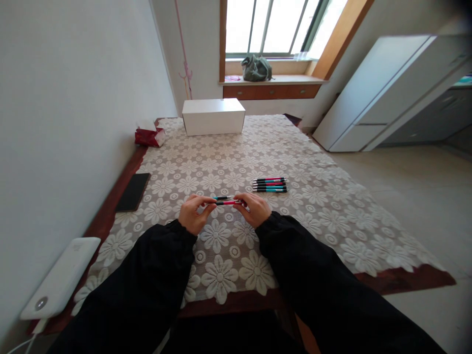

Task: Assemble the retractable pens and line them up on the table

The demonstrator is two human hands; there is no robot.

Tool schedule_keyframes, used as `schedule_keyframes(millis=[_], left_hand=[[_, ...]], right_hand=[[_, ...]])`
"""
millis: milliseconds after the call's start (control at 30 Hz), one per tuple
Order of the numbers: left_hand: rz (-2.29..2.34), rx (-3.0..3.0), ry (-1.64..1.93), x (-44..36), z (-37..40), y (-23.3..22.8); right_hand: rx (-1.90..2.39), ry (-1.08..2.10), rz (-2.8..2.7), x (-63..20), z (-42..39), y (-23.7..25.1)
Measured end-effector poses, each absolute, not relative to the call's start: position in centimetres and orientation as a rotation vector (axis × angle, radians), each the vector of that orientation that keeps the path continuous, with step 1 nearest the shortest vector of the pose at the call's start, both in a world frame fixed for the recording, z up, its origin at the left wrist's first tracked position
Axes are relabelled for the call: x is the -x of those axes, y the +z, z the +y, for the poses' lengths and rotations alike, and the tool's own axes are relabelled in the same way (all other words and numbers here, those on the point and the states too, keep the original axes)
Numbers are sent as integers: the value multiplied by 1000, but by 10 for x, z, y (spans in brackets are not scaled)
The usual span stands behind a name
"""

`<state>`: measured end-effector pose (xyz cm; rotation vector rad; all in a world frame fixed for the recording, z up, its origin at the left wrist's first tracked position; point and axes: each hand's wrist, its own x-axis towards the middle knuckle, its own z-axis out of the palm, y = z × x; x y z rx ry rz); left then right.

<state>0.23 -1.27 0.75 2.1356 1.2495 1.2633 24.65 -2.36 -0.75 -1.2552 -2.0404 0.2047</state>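
Both hands are meeting over the near middle of the counter (332,231); the left hand (192,214) and the right hand (254,208) are each pinching one end of a pink pen (229,202), held level just above the lace cloth (221,172), with a teal pen (222,197) lying just beside it on the far side; each grip is clenched on the pink pen by the fingertips. Judged from this pose, keeping the barrel level and the pull along its own axis is serving the work best; a short fingertip hold is limiting slip. A row of pens (269,185) is lying near, to the far right; the black phone (133,191) at the left edge, the white box (214,116) far off and the white device (61,278) near left are well apart; open cloth is lying around the hands.
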Motion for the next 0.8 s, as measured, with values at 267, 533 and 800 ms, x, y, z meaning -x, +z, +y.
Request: schedule_keyframes(millis=[267, 533, 800], left_hand=[[1373, -2058, 1328, 0, -10, 8], [1177, -2183, 1265, -4, -17, 7], [1179, -2167, 1247, -3, -17, 7]], right_hand=[[1211, 669, -1676, -244, -23, -4], [980, 1145, -1245, -237, -19, -6], [1040, 1115, -1315, -230, -23, -18]])
